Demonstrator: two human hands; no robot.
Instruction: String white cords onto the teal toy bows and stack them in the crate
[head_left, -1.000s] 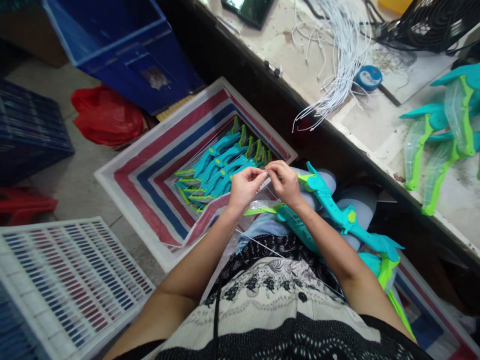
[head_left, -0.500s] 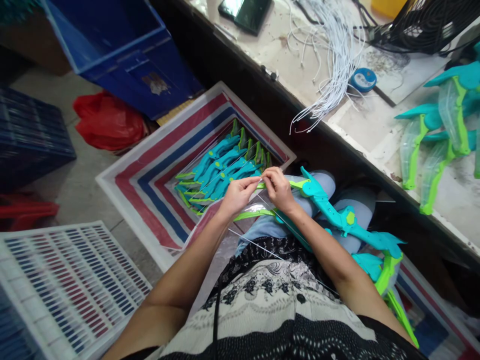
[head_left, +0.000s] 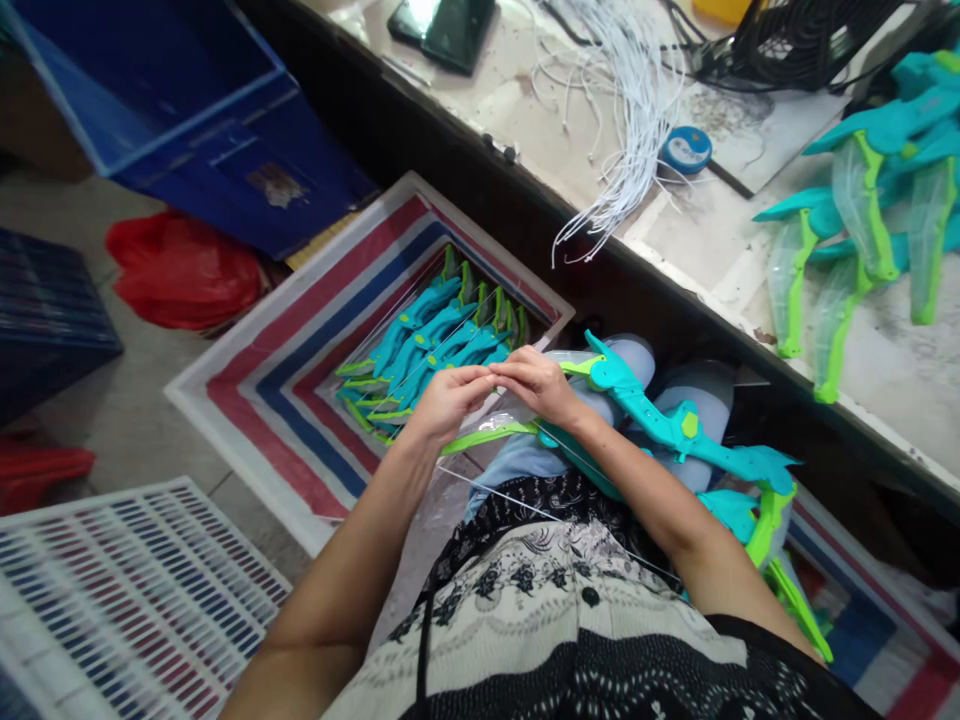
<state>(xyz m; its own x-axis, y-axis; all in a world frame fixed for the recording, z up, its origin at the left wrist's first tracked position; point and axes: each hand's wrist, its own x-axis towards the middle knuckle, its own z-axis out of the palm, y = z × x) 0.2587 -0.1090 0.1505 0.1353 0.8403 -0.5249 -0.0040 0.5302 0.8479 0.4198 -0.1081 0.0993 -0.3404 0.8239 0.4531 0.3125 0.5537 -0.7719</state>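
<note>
Across my lap lie teal and green toy bows (head_left: 641, 400) with clear plastic on their limbs. My left hand (head_left: 450, 400) and my right hand (head_left: 536, 385) meet fingertip to fingertip at the end of the upper bow's green limb. Both are closed in a pinch, apparently on the end of a thin white cord; the fingers mostly hide it. My right palm lies over the limb. Just below the hands runs a second green limb (head_left: 487, 436), and a white string (head_left: 499, 492) stretches across my lap.
A striped lined crate (head_left: 247, 390) holds several similar bows (head_left: 427, 335). On the workbench (head_left: 517, 100) lie a bundle of white cords (head_left: 630, 110), a round blue container (head_left: 686, 149) and more bows (head_left: 862, 200). Blue bins (head_left: 225, 150) and a white slatted crate (head_left: 150, 580) stand at left.
The camera view has shifted a little. My hands have drawn closer together, and my right fingers now lie flatter over the left fingertips.
</note>
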